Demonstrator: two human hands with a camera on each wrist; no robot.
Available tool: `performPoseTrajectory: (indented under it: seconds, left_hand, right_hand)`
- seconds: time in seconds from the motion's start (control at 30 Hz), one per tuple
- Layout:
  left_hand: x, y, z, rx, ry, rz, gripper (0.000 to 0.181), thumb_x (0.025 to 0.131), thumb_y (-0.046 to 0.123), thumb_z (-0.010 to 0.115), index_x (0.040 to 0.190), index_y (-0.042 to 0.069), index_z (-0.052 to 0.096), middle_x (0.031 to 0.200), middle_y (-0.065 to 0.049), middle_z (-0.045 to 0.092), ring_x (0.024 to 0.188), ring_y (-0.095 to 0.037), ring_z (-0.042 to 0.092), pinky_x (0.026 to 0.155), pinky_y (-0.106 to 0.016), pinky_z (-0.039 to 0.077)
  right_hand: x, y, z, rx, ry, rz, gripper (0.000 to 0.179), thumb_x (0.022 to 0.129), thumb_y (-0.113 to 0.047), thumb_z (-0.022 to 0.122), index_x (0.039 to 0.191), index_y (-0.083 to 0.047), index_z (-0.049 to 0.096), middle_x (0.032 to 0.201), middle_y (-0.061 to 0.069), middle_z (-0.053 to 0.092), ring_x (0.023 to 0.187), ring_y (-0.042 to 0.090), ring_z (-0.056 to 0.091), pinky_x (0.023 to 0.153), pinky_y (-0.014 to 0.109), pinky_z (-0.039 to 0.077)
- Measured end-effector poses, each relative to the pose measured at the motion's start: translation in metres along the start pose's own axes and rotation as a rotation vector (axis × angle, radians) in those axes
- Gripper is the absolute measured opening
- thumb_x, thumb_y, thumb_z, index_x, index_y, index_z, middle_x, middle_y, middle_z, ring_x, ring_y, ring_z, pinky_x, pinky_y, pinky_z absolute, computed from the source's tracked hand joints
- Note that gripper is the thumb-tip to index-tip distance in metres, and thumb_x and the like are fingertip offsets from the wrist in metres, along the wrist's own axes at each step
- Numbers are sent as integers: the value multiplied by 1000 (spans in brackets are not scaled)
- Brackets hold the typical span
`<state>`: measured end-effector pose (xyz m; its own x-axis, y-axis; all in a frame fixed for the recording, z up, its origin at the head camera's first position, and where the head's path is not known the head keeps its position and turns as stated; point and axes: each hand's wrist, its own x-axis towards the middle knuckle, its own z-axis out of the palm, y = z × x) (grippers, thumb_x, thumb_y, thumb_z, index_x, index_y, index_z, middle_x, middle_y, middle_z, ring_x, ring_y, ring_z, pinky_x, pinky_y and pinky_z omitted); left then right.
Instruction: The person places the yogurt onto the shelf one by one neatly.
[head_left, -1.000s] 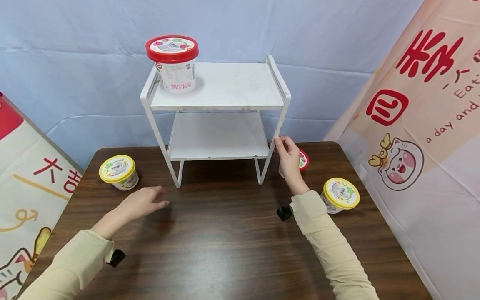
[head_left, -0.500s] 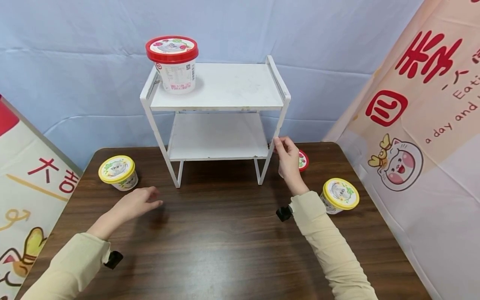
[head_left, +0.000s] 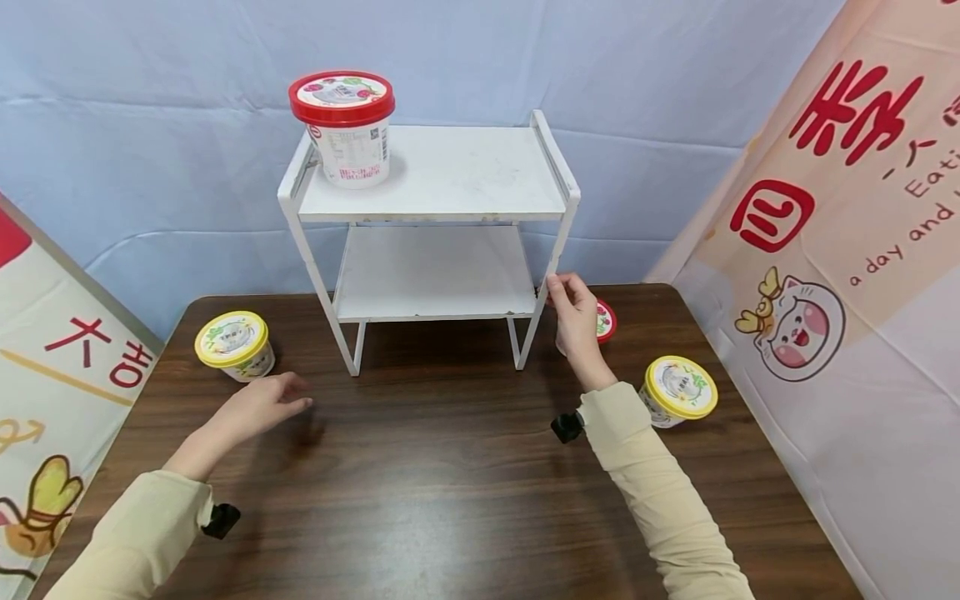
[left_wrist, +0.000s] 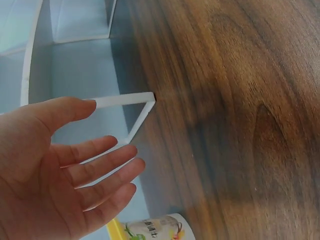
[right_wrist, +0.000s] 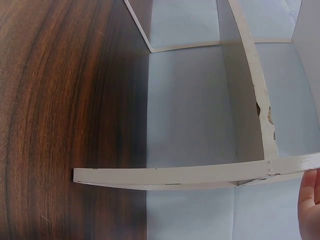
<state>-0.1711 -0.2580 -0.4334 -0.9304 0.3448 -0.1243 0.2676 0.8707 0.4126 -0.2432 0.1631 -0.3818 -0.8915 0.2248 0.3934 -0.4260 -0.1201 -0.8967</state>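
A white two-tier shelf rack point(head_left: 435, 187) stands at the back of the brown table. My right hand point(head_left: 577, 321) holds the rack's right front leg, thumb and fingers at the level just above the lower board. At the edge of the right wrist view, fingers point(right_wrist: 310, 200) meet the same white upright. My left hand point(head_left: 258, 412) hovers over the table at the left, holding nothing; in the left wrist view its fingers point(left_wrist: 112, 172) are spread and relaxed. Nearest to it is a yellow-lidded tub point(head_left: 236, 343). A large red-lidded tub point(head_left: 347, 133) sits on the top board's left end.
Another yellow-lidded tub point(head_left: 680, 389) stands at the right, beside the right sleeve. Behind the right hand, a smaller red-lidded tub point(head_left: 606, 321) is partly hidden. A pale blue cloth point(head_left: 637, 100) hangs behind the table point(head_left: 442, 467), with printed banners on both sides.
My left hand has drifted left and slightly down, away from the rack. The right hand keeps its place at the rack's leg, and the tubs stand as before.
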Motion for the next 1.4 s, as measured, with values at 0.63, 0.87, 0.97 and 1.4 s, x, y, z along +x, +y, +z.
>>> performPoseTrajectory:
  seconds: [0.63,0.87,0.97,1.4]
  left_hand:
    - [-5,-24,-5,-65,39,-68,37,90,24,56,108,-7,56,92,-16,64,86,-31,61,70,-45,48]
    - [-6,-29,-11,-79,41,-91,36,91,24,55,108,-7,55,94,-18,64,87,-33,61,70,-45,48]
    - [-7,-31,-12,-79,40,-101,38,91,25,54,110,-8,54,95,-19,64,89,-35,60,71,-46,48]
    - [-12,-48,-12,-75,101,-142,41,90,23,54,111,-12,54,96,-24,63,92,-40,58,73,-49,46]
  right_hand:
    - [0,-1,-1,-33,-11,-11,16,91,-2,51,82,10,54,74,-1,59,71,10,52,69,23,45]
    - [0,-3,-1,-33,-24,16,22,92,2,49,92,23,46,74,-1,58,72,12,51,70,24,45]
    - [-2,-9,2,-49,-23,15,20,91,3,48,91,23,46,74,-1,58,71,12,51,70,24,45]
    - [-8,-24,8,-64,-16,20,20,92,3,48,90,23,46,72,-2,58,69,11,50,69,23,44]
